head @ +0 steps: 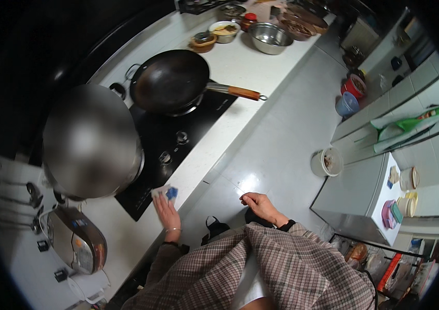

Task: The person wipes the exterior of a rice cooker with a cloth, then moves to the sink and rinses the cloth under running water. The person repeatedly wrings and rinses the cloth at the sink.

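My left hand [168,214] presses a white cloth with a blue patch [171,193] flat onto the white countertop, at the near corner of the black glass hob [173,152]. A dark wok [171,81] with a wooden handle rests on the hob's far burner. On the near side of the hob stands a large metal pot [91,143], its top blurred. Two control knobs lie between the pot and the counter's edge. My right hand [260,207] hangs over the floor in front of me, fingers curled and holding nothing that I can make out.
Beyond the wok stand a steel bowl [269,38], a red-lidded jar [249,22] and food dishes. A rice cooker [78,240] and a white kettle [88,286] are at the left. Across the floor are a white bucket [327,162] and a low white cabinet [353,193].
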`<state>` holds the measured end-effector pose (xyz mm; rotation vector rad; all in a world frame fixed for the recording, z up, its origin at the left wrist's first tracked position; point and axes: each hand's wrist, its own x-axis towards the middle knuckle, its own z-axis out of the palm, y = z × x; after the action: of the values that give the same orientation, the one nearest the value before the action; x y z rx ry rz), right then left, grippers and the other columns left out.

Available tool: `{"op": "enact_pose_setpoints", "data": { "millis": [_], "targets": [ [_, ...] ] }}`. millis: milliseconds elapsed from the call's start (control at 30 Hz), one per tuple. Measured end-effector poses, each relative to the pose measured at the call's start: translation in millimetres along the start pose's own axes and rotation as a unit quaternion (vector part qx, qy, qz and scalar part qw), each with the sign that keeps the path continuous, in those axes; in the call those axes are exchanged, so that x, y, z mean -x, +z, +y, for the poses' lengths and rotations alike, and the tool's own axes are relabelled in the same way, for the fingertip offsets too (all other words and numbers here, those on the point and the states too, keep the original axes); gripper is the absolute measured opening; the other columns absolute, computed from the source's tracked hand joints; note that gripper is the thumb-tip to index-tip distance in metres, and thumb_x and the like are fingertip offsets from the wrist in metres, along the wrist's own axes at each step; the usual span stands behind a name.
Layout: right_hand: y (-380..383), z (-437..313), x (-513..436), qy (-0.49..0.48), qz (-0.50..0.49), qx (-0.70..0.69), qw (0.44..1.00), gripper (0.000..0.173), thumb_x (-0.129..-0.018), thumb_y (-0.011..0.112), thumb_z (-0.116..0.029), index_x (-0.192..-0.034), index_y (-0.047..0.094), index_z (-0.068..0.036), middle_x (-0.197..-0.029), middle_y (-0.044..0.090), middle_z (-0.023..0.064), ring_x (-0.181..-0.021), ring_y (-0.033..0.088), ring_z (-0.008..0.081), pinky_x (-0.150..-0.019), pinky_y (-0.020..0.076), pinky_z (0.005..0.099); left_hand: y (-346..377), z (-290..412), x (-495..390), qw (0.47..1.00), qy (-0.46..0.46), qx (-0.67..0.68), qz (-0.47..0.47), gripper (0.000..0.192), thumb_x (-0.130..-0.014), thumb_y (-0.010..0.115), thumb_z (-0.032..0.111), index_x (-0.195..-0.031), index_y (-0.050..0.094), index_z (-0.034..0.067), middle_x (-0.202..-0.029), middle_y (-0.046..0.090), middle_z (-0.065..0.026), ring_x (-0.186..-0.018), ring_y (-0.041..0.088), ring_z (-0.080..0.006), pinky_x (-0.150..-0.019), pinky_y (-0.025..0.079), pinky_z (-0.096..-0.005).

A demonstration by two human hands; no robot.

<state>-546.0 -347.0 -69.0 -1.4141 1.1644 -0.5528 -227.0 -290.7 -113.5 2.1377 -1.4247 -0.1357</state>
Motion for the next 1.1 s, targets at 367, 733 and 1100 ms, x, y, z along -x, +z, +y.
{"op": "enact_pose_setpoints", "data": {
  "millis": [367,733,1100],
  "targets": [
    [-212,69,-44,0.009,0.014,0.014,1.000,0.022,-0.091,0.050,-0.019,-0.095,0.061,0.000,-0.081,0.064,0.0105,-0.075,0.061,0.0179,-0.069,0.0475,0.0272,251,226,-154,0.986,0.135,-0.088,-0.053,0.048,-0.085,0.047,0.003,-0.131,0.034,-0.003,-0.136,0.031,-0.0245,-0.129,0.025,-0.0384,-0.108,0.022,-0.0410],
    [-373,41,-163,-0.162,0.199,0.018,0.966,0.032,-0.088,0.054,-0.012,-0.119,0.051,-0.004,-0.110,0.057,0.0113,-0.091,0.058,0.0180,-0.075,0.0481,0.0278,311,480,-169,0.899,0.041,0.412,-0.140,0.026,-0.091,0.047,0.013,-0.114,0.054,0.003,-0.112,0.054,-0.0112,-0.102,0.053,-0.0231,-0.087,0.043,-0.0323],
    [-302,-10,-396,-0.337,-0.119,0.116,0.927,0.016,-0.074,0.058,-0.003,-0.089,0.061,-0.003,-0.091,0.059,0.0135,-0.085,0.056,0.0315,-0.075,0.0467,0.0355,300,389,-236,0.978,-0.087,0.157,0.108,0.029,-0.087,0.050,0.008,-0.116,0.055,0.008,-0.131,0.040,-0.0177,-0.117,0.043,-0.0337,-0.094,0.039,-0.0408]
  ]
}}
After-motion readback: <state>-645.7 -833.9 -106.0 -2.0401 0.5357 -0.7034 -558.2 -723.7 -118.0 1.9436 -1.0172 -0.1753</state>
